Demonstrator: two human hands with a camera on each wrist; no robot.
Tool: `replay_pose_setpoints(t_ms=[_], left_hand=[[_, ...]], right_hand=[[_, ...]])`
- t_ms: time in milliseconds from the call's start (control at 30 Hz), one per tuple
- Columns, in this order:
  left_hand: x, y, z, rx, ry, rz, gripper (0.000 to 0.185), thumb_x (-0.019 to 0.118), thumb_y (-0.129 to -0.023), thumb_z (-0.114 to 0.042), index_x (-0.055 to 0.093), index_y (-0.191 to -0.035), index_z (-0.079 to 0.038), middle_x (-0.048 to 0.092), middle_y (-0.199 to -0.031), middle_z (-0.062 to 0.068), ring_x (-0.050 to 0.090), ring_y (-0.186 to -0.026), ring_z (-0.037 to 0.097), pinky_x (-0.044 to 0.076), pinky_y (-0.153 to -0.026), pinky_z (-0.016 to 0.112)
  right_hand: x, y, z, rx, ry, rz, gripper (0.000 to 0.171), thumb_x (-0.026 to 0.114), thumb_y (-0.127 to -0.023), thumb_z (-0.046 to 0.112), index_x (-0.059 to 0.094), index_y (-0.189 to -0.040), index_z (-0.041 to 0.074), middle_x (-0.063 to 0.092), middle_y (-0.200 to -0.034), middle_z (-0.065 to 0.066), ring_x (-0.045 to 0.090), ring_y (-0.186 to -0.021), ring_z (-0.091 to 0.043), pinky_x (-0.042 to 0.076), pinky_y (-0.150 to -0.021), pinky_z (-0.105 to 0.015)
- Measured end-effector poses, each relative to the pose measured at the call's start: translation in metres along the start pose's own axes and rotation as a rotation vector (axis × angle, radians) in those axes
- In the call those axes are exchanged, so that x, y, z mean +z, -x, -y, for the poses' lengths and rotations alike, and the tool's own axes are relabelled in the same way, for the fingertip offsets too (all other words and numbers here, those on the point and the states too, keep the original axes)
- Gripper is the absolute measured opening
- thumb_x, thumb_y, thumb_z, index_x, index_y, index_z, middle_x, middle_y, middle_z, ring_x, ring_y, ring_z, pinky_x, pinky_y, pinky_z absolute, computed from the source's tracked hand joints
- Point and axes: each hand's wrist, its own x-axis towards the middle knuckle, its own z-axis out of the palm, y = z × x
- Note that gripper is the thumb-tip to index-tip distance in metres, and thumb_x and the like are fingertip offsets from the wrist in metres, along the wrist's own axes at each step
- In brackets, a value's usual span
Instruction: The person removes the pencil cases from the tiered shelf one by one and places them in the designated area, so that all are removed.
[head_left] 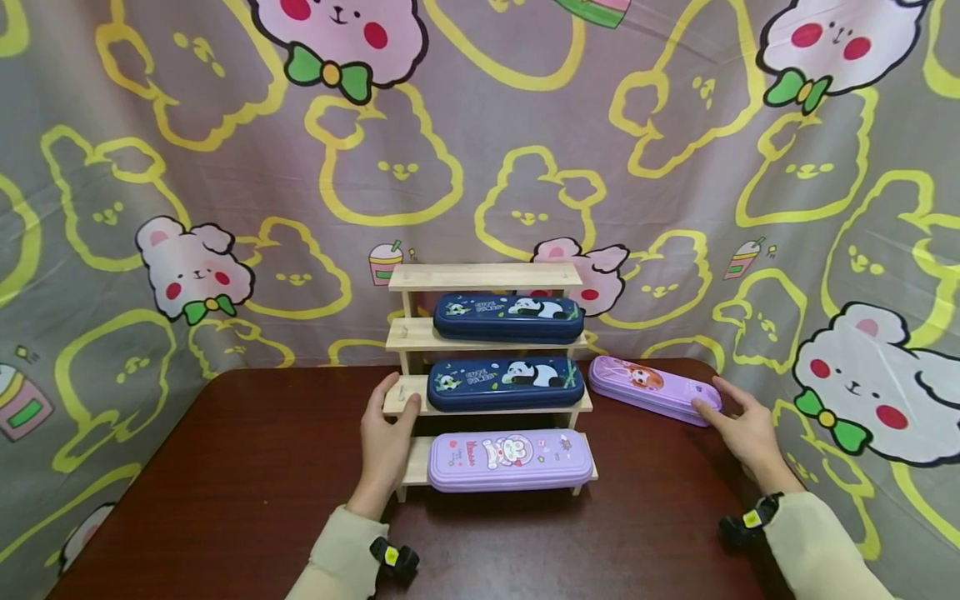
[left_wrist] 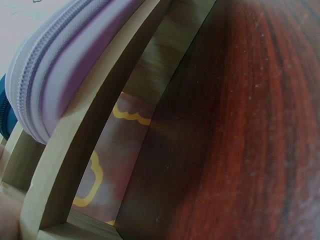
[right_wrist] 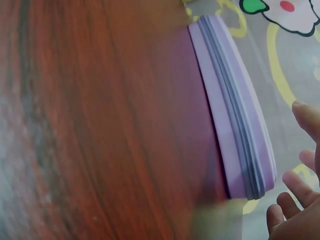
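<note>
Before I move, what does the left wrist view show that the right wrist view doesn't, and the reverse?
Only the left wrist view: the wooden rack, a pale purple case lying on it, the edge of a blue case, and a sliver of the left hand.

Only the right wrist view: another purple case on the table, with the right hand near its end.

Both: the dark red table and the patterned cloth.

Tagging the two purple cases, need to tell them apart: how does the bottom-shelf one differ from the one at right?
Place: the shelf case sits on the bottom shelf; the right case lies on the table.
Print: shelf case, white bunny; right case, orange-haired figure.
Pose: shelf case runs along its shelf; right case sits angled.
Shared: purple, elongated, zipped.
</note>
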Motion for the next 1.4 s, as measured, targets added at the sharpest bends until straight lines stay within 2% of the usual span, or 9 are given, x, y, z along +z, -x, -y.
replay_pose_setpoints(t_ms=[67, 133, 200, 300, 433, 633, 1033, 1167, 1400], left_hand=[[-0.001, 0.000, -0.001, 0.002, -0.002, 0.005, 0.051, 0.067, -0.096, -0.022, 0.050, -0.143, -0.013, 0.048, -0.145, 0.006, 0.036, -0.137, 0.021, 0.026, -0.112, 0.044], [-0.002, 0.004, -0.013, -0.008, -0.005, 0.012, 0.051, 0.066, -0.096, -0.019, 0.049, -0.143, -0.009, 0.047, -0.146, 0.009, 0.035, -0.137, 0.023, 0.026, -0.112, 0.045], [-0.002, 0.008, -0.025, -0.010, -0.007, 0.017, 0.050, 0.065, -0.097, -0.015, 0.048, -0.143, -0.005, 0.046, -0.146, 0.014, 0.035, -0.137, 0.027, 0.026, -0.112, 0.047], [-0.002, 0.008, -0.026, -0.019, 0.000, 0.017, 0.051, 0.065, -0.096, -0.012, 0.048, -0.143, -0.003, 0.046, -0.146, 0.016, 0.035, -0.138, 0.028, 0.025, -0.112, 0.047], [-0.001, 0.000, -0.002, -0.010, 0.001, 0.013, 0.053, 0.066, -0.096, -0.018, 0.048, -0.144, -0.008, 0.045, -0.147, 0.012, 0.034, -0.138, 0.026, 0.025, -0.113, 0.047], [-0.001, 0.000, 0.000, 0.003, -0.007, 0.008, 0.052, 0.067, -0.096, -0.022, 0.050, -0.143, -0.011, 0.047, -0.146, 0.009, 0.036, -0.137, 0.024, 0.026, -0.112, 0.047], [-0.001, 0.000, 0.000, 0.004, -0.011, 0.012, 0.051, 0.067, -0.096, -0.022, 0.050, -0.143, -0.012, 0.047, -0.146, 0.008, 0.035, -0.137, 0.023, 0.025, -0.112, 0.046], [-0.002, 0.002, -0.005, -0.006, -0.003, 0.018, 0.051, 0.066, -0.096, -0.018, 0.049, -0.144, -0.008, 0.046, -0.146, 0.011, 0.035, -0.137, 0.024, 0.025, -0.112, 0.045], [-0.002, 0.014, -0.041, -0.009, -0.003, 0.021, 0.049, 0.064, -0.096, -0.008, 0.048, -0.142, 0.001, 0.046, -0.145, 0.019, 0.035, -0.136, 0.030, 0.027, -0.110, 0.048]], right_hand=[[0.000, 0.002, 0.004, 0.002, 0.003, -0.015, 0.079, 0.068, -0.091, 0.046, 0.036, -0.153, 0.008, 0.030, -0.153, -0.028, 0.034, -0.133, -0.047, 0.034, -0.103, -0.061], [0.001, 0.005, 0.008, -0.008, 0.001, -0.033, 0.077, 0.068, -0.091, 0.046, 0.039, -0.152, 0.008, 0.034, -0.152, -0.026, 0.040, -0.128, -0.042, 0.043, -0.102, -0.042], [0.002, 0.008, 0.011, -0.023, 0.002, -0.047, 0.074, 0.068, -0.091, 0.045, 0.042, -0.150, 0.008, 0.038, -0.150, -0.025, 0.046, -0.120, -0.038, 0.047, -0.091, -0.023], [0.004, 0.011, 0.016, -0.057, -0.012, -0.068, 0.070, 0.069, -0.091, 0.043, 0.047, -0.147, 0.007, 0.043, -0.146, -0.024, 0.050, -0.111, -0.034, 0.039, -0.070, -0.005], [0.007, 0.015, 0.024, -0.105, -0.048, -0.082, 0.066, 0.070, -0.092, 0.039, 0.050, -0.143, 0.004, 0.046, -0.143, -0.024, 0.048, -0.118, -0.038, 0.038, -0.074, -0.004], [0.014, 0.018, 0.036, -0.170, -0.094, -0.074, 0.060, 0.070, -0.093, 0.035, 0.052, -0.141, 0.003, 0.048, -0.139, -0.023, 0.046, -0.117, -0.036, 0.039, -0.076, -0.005], [0.028, 0.023, 0.059, -0.266, -0.146, -0.043, 0.053, 0.071, -0.093, 0.026, 0.055, -0.139, 0.007, 0.052, -0.134, -0.018, 0.053, -0.100, -0.007, 0.045, -0.076, -0.010], [0.033, 0.025, 0.066, -0.300, -0.177, -0.028, 0.051, 0.072, -0.093, 0.021, 0.055, -0.138, 0.007, 0.056, -0.129, -0.007, 0.054, -0.103, -0.006, 0.046, -0.077, -0.011], [0.041, 0.027, 0.082, -0.360, -0.209, 0.011, 0.050, 0.072, -0.092, 0.016, 0.055, -0.138, 0.005, 0.056, -0.124, 0.008, 0.058, -0.096, -0.003, 0.049, -0.075, -0.013]])
